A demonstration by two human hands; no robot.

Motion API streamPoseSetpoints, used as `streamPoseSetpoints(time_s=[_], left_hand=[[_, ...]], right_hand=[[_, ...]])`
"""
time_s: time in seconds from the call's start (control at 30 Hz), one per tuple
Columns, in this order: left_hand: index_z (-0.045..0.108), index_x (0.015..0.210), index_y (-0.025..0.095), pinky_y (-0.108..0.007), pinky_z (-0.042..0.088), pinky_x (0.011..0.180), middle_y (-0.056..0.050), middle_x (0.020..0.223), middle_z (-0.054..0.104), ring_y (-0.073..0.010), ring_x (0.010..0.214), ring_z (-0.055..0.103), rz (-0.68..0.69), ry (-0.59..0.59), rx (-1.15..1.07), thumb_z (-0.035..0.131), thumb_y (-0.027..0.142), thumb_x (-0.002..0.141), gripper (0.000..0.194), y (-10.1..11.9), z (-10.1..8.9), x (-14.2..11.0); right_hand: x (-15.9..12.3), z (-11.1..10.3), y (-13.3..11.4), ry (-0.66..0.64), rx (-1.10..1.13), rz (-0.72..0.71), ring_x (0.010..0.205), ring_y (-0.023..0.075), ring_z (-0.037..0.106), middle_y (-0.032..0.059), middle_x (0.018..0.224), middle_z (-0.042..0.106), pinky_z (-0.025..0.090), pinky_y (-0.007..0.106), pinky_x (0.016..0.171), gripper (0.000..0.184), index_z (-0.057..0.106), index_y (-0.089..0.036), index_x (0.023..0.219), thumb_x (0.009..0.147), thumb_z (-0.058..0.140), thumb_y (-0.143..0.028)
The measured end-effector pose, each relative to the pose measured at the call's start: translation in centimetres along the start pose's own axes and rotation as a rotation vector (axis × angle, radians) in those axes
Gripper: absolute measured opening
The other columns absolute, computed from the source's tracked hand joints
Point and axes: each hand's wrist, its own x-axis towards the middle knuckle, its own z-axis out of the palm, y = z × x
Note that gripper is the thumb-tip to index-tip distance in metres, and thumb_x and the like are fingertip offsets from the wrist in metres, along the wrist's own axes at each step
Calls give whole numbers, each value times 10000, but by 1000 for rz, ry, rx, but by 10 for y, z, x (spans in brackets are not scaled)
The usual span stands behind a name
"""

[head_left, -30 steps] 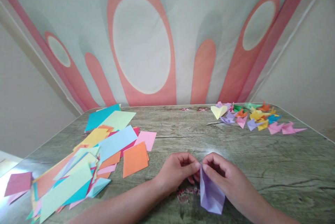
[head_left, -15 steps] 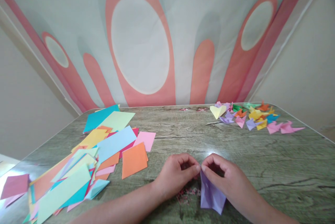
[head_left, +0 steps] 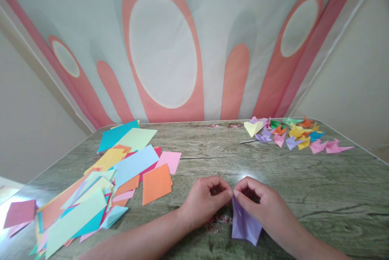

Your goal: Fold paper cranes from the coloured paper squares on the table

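Head view: left fingers and right fingers pinching the top of some purple paper, rest just below them. Loose sheets left of the fingers, folded shapes beyond them to the right, same worktop.

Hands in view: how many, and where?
2: left hand at the left of the creased purple paper's top end, right hand at its right, fingertips nearly meeting there.
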Motion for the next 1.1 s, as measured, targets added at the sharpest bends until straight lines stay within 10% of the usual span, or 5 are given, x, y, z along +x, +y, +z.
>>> streamPoseSetpoints(time_s=[0.6, 1.1], left_hand=[[631, 761, 151, -208, 380, 619, 5, 706, 616, -116, 677, 539, 154, 51, 222, 524, 254, 882, 192, 5, 0, -3], [633, 778, 120, -217, 425, 629, -16, 686, 620, -115, 638, 552, 7, -84, -122, 582, 345, 855, 243, -2, 0, 0]], right_hand=[[-2, -1, 2, -10, -3, 6, 637, 142, 552, -29, 663, 583, 414, 253, 600, 153, 594, -202, 752, 854, 519, -289], [-1, -3, 0, -31, 42, 19, 645, 140, 552, -24, 678, 594, 413, 247, 598, 178, 585, -202, 759, 864, 518, -329]])
